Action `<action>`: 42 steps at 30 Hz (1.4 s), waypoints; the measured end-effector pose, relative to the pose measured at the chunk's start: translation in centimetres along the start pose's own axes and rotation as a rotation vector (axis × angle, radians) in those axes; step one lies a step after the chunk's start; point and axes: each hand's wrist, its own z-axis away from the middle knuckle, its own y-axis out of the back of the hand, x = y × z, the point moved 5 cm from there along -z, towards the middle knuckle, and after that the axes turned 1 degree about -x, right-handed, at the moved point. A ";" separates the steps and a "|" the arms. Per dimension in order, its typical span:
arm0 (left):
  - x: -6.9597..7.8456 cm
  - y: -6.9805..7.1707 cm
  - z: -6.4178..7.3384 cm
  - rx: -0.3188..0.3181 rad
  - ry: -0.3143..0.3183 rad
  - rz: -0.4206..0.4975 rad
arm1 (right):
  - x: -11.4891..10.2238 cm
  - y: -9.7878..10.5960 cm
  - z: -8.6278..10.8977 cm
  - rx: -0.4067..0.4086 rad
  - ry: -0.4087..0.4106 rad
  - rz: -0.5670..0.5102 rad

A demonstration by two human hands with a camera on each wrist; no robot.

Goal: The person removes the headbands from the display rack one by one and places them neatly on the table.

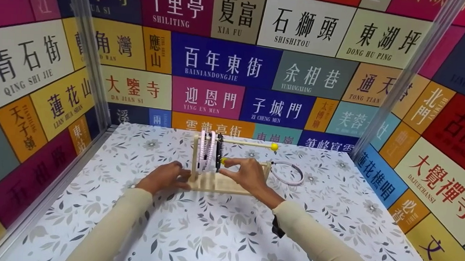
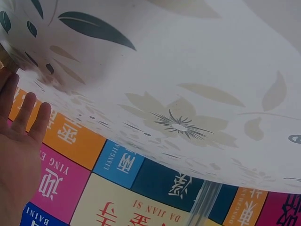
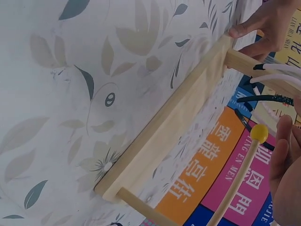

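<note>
A wooden headband rack (image 1: 215, 183) stands on the table, with rods tipped by yellow balls. Pale pink and black headbands hang at its left end. My left hand (image 1: 166, 177) holds the left end of the base, thumb and fingers at its corner; in the left wrist view, several fingers of this hand (image 2: 21, 127) show at the left edge. My right hand (image 1: 248, 175) pinches a black headband (image 1: 219, 153) beside the lower rod's yellow ball (image 1: 223, 161). In the right wrist view, my right hand (image 3: 287, 174) is partly cut off.
A pale pink headband (image 1: 289, 183) with a dark section lies on the table just right of the rack. The upper rod's yellow ball (image 1: 274, 147) sticks out to the right. Floral cloth covers the table (image 1: 211, 233). Panels with printed signs (image 1: 224, 62) enclose the back and sides.
</note>
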 end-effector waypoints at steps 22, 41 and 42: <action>-0.1 -0.3 -0.1 -0.031 0.018 -0.003 | -1.0 -1.6 -0.3 0.053 0.016 0.140; -0.3 -0.2 0.1 0.005 -0.041 0.020 | -0.7 -0.2 -0.1 0.059 -0.037 0.053; -0.3 -0.2 0.1 0.005 -0.041 0.019 | -0.6 -0.1 -0.1 0.065 -0.037 0.047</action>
